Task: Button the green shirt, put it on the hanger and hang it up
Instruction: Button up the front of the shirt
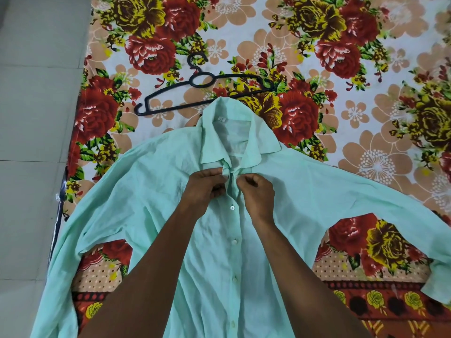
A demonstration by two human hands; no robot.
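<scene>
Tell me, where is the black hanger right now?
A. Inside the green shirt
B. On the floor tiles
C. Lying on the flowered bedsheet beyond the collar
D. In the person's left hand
C: the black hanger lies flat on the flowered bedsheet just past the green shirt's collar, while both hands pinch the placket.

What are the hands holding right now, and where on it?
Both hands pinch the green shirt at its front placket just below the collar: the left hand on one edge, the right hand on the other.
</scene>
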